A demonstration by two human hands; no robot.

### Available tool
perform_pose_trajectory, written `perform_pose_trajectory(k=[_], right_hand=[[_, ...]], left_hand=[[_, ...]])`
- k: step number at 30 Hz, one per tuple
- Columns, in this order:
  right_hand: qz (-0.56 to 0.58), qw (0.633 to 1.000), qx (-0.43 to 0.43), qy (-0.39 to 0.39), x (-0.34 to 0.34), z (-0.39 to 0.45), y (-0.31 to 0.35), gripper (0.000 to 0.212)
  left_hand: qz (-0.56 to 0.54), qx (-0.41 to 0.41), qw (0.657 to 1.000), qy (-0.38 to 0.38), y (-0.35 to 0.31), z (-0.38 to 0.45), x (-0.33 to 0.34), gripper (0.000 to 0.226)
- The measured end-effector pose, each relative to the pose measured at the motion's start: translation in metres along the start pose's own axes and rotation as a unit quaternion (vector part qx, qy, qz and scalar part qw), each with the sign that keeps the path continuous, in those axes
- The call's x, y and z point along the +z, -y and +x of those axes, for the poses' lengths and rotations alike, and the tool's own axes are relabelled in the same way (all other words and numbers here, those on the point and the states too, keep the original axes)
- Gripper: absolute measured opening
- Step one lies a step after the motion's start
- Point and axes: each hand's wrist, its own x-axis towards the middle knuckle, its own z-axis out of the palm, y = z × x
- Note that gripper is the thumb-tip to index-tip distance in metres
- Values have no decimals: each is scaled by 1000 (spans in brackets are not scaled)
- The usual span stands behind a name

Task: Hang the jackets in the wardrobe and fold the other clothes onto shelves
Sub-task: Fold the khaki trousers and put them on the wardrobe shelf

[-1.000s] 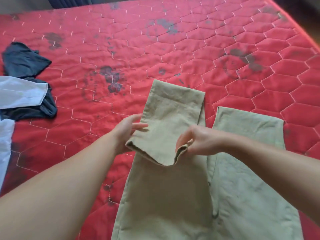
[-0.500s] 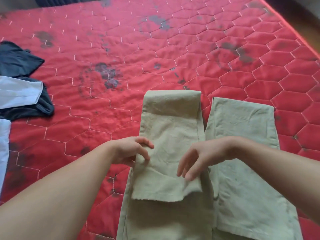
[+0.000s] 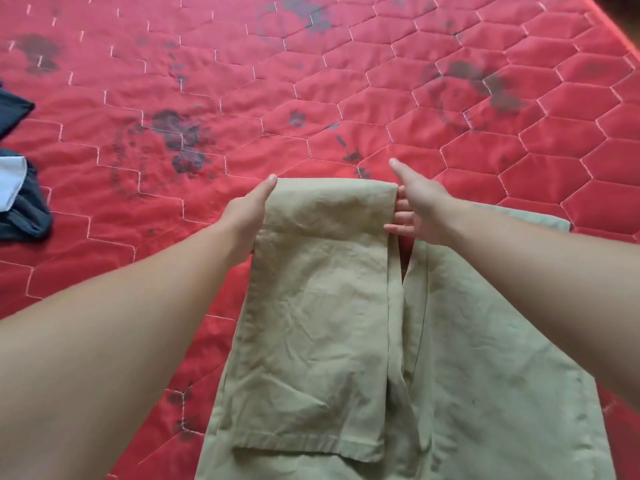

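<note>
Head view: your khaki trousers (image 3: 322, 323) lie flat on the red quilted mattress (image 3: 346, 98) by its near edge, left leg folded back on itself, fold line at the far end. Your left hand (image 3: 247, 213) and right hand (image 3: 420, 209) flank that fold, fingers straight, touching its side edges, gripping nothing. Dark garment (image 3: 24, 209) and white cloth (image 3: 10, 180) sit at the mattress's left edge.

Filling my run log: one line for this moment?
trousers one leg folded | left hand, right hand flank fold | red mattress
</note>
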Motion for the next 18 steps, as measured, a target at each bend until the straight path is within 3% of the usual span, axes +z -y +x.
perform_pose_trajectory(k=[4, 8, 14, 17, 18], right_hand=[[-9, 989, 87, 119, 2, 25, 13, 54], [-13, 997, 25, 78, 13, 35, 20, 20], [14, 988, -92, 122, 30, 57, 47, 16], [4, 988, -97, 122, 36, 66, 52, 12], [10, 989, -85, 117, 36, 68, 52, 15]], left_hand=[[2, -50, 995, 82, -18, 22, 10, 50], [4, -35, 999, 38, -26, 43, 14, 20], [-91, 71, 993, -3, -55, 66, 13, 12], [-23, 116, 993, 10, -55, 76, 14, 7], [17, 129, 992, -6, -51, 77, 15, 20]])
